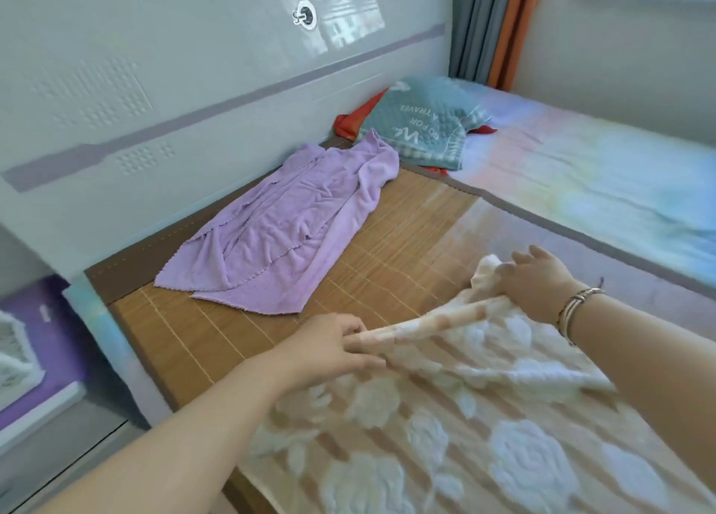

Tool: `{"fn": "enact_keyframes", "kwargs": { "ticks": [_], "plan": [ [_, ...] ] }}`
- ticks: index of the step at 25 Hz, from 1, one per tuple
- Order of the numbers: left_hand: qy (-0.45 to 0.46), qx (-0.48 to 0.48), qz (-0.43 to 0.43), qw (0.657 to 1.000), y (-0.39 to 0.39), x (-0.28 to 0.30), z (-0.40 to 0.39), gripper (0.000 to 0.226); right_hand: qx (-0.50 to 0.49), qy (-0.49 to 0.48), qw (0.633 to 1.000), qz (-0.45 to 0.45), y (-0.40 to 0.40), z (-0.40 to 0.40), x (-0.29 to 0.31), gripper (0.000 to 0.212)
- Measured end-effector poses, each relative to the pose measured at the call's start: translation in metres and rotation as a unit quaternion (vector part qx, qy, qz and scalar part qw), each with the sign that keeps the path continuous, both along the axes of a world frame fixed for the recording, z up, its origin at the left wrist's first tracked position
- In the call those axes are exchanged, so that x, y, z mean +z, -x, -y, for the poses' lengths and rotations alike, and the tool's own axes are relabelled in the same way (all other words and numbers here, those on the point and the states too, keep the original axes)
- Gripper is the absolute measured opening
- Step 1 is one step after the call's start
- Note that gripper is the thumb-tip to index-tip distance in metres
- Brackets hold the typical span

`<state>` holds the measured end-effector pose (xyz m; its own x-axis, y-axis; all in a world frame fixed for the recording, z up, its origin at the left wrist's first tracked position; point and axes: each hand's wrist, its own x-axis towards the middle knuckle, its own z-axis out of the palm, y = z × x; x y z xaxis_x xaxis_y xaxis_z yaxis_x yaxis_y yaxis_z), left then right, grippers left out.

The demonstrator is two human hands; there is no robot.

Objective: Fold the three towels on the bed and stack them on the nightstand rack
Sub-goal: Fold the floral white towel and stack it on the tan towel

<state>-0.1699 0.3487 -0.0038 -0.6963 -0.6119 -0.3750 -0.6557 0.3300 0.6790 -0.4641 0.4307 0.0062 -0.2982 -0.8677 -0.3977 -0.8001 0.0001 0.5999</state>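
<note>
A beige towel with white flower patterns [457, 440] lies spread over the near part of the bamboo mat [407, 219]. My left hand [329, 345] pinches its far edge at the left, and my right hand [542, 285] grips the same edge at the right, so the edge is lifted and stretched between them. A crumpled purple towel [286, 230] lies on the mat near the headboard. A teal towel with white lettering [422, 122] lies bunched further back, over something red.
The grey headboard [174, 99] runs along the left. A purple-topped nightstand [35, 343] stands at the lower left beside the bed. Pastel bedsheet [600, 172] covers the right side. Curtains [492, 25] hang at the back.
</note>
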Motion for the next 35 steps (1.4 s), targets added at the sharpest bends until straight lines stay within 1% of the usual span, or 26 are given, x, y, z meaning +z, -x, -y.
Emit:
{"fn": "enact_keyframes", "kwargs": {
  "ticks": [1, 2, 4, 5, 6, 7, 8, 9, 10, 11, 12, 13, 14, 15, 17, 18, 19, 21, 23, 26, 29, 31, 33, 35],
  "plan": [
    [0.036, -0.023, 0.039, 0.998, 0.005, 0.013, -0.032, 0.019, -0.021, 0.008, 1.000, -0.022, 0.012, -0.038, 0.019, 0.037],
    [0.068, -0.022, 0.071, 0.995, 0.009, 0.027, -0.062, 0.020, -0.038, 0.030, 0.998, -0.034, 0.023, -0.077, 0.038, 0.034],
    [0.094, 0.009, 0.121, 0.988, 0.021, 0.052, -0.124, 0.031, -0.086, 0.084, 0.992, -0.035, 0.043, -0.158, 0.074, 0.031],
    [0.094, 0.017, 0.139, 0.986, 0.028, 0.061, -0.149, 0.034, -0.126, 0.112, 0.986, -0.007, 0.048, -0.191, 0.089, 0.030],
    [0.079, 0.019, 0.148, 0.986, 0.037, 0.069, -0.179, 0.035, -0.177, 0.145, 0.973, 0.041, 0.057, -0.225, 0.098, 0.027],
    [0.059, 0.016, 0.152, 0.987, 0.049, 0.075, -0.208, 0.032, -0.239, 0.191, 0.944, 0.119, 0.070, -0.257, 0.105, 0.023],
    [0.041, 0.010, 0.150, 0.988, 0.062, 0.079, -0.237, 0.031, -0.304, 0.248, 0.895, 0.212, 0.082, -0.286, 0.110, 0.019],
    [0.031, 0.003, 0.144, 0.989, 0.075, 0.082, -0.262, 0.033, -0.367, 0.299, 0.824, 0.310, 0.097, -0.311, 0.110, 0.018],
    [0.023, -0.004, 0.136, 0.990, 0.091, 0.086, -0.285, 0.037, -0.420, 0.361, 0.729, 0.403, 0.109, -0.335, 0.109, 0.023],
    [0.014, -0.008, 0.123, 0.992, 0.104, 0.087, -0.303, 0.040, -0.452, 0.419, 0.624, 0.479, 0.116, -0.351, 0.107, 0.028],
    [-0.002, -0.007, 0.107, 0.994, 0.116, 0.088, -0.317, 0.043, -0.466, 0.473, 0.539, 0.518, 0.119, -0.365, 0.105, 0.035],
    [-0.022, 0.002, 0.089, 0.996, 0.126, 0.089, -0.327, 0.045, -0.472, 0.507, 0.477, 0.541, 0.120, -0.373, 0.105, 0.041],
    [-0.048, 0.007, 0.072, 0.996, 0.135, 0.090, -0.337, 0.046, -0.472, 0.530, 0.437, 0.552, 0.120, -0.382, 0.107, 0.047],
    [-0.071, 0.008, 0.055, 0.996, 0.145, 0.091, -0.347, 0.045, -0.468, 0.548, 0.412, 0.558, 0.123, -0.391, 0.107, 0.049],
    [-0.116, 0.017, 0.015, 0.993, 0.160, 0.089, -0.366, 0.037, -0.474, 0.570, 0.370, 0.560, 0.129, -0.410, 0.108, 0.046],
    [-0.138, 0.024, -0.005, 0.990, 0.167, 0.088, -0.377, 0.031, -0.478, 0.578, 0.361, 0.555, 0.132, -0.421, 0.110, 0.046],
    [-0.156, 0.031, -0.025, 0.987, 0.174, 0.087, -0.388, 0.027, -0.478, 0.584, 0.359, 0.549, 0.138, -0.431, 0.109, 0.046],
    [-0.177, 0.037, -0.048, 0.982, 0.186, 0.082, -0.411, 0.025, -0.472, 0.590, 0.370, 0.541, 0.149, -0.451, 0.107, 0.048],
    [-0.184, 0.037, -0.040, 0.981, 0.202, 0.071, -0.440, 0.033, -0.462, 0.600, 0.380, 0.531, 0.165, -0.474, 0.100, 0.048],
    [-0.184, 0.040, -0.033, 0.982, 0.224, 0.062, -0.493, 0.038, -0.458, 0.600, 0.416, 0.506, 0.202, -0.521, 0.070, 0.054],
    [-0.190, 0.028, -0.009, 0.981, 0.248, 0.053, -0.560, 0.043, -0.463, 0.578, 0.442, 0.506, 0.229, -0.580, 0.045, 0.046],
    [-0.192, 0.025, 0.008, 0.981, 0.263, 0.046, -0.601, 0.045, -0.468, 0.567, 0.447, 0.510, 0.244, -0.617, 0.032, 0.040],
    [-0.189, 0.023, 0.017, 0.981, 0.277, 0.037, -0.641, 0.045, -0.469, 0.554, 0.459, 0.512, 0.259, -0.654, 0.017, 0.039],
    [-0.205, 0.020, 0.019, 0.978, 0.293, 0.027, -0.678, 0.038, -0.478, 0.546, 0.468, 0.505, 0.275, -0.691, 0.003, 0.043]
  ]
}}
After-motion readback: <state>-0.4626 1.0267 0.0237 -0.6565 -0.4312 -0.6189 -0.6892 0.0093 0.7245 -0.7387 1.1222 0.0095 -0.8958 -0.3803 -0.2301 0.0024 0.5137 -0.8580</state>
